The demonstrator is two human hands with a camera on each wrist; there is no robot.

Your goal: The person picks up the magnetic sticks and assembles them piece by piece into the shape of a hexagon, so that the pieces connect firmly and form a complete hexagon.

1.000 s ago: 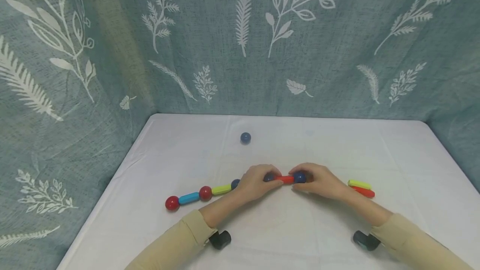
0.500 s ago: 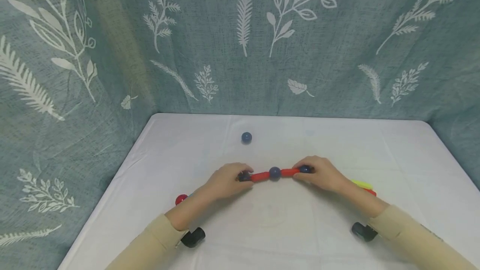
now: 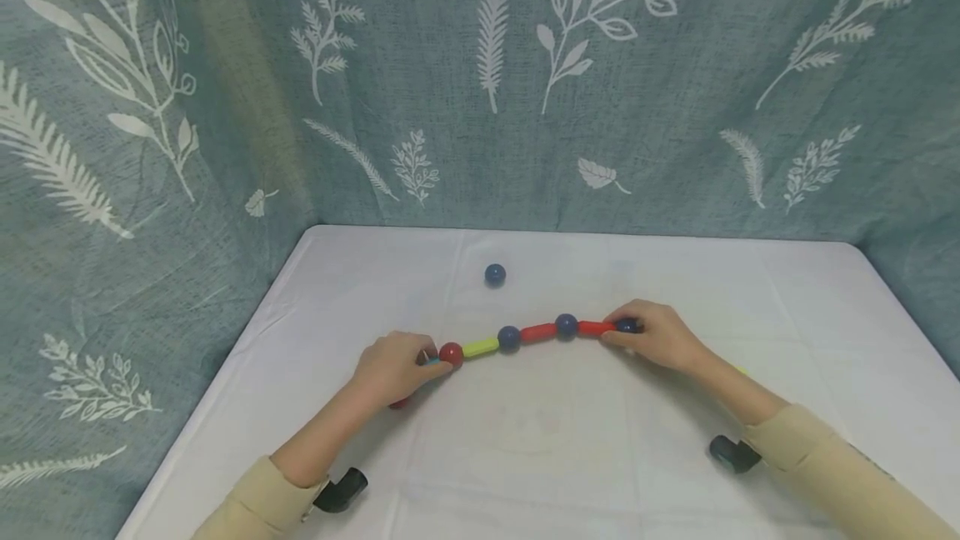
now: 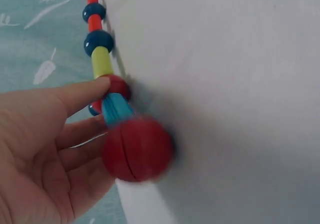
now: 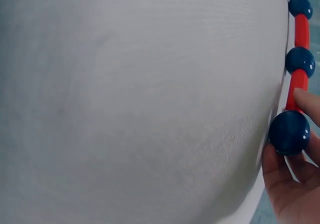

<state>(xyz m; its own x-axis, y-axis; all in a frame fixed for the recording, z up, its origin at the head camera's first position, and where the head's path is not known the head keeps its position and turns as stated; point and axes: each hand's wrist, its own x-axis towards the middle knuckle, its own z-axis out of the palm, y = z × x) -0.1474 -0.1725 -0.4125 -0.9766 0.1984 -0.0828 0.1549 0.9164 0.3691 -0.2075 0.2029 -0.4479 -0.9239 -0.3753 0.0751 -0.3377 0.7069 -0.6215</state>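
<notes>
A chain of coloured balls and rods, like a magnetic building set, bows across the white table. My left hand (image 3: 392, 367) holds its left end, thumb on a red ball (image 3: 452, 355) and fingers beside the light blue rod (image 4: 117, 109). A second red ball (image 4: 137, 149) ends the chain there, mostly hidden by the hand in the head view. Further right come a yellow-green rod (image 3: 481, 347), a blue ball (image 3: 509, 338), a red rod (image 3: 538, 332) and another blue ball (image 3: 567, 326). My right hand (image 3: 658, 337) pinches the last red rod (image 5: 297, 87) near the end blue ball (image 5: 289, 132).
One loose blue ball (image 3: 495, 275) lies behind the chain, toward the table's back edge. Behind my right forearm a sliver of a yellow-green rod (image 3: 742, 371) shows. A patterned blue-green curtain (image 3: 450, 165) hangs at the back and left of the white table (image 3: 525, 457).
My left hand has moved left along the chain, from a blue ball to the red ball and light blue rod. The right hand and its end have shifted slightly right and away.
</notes>
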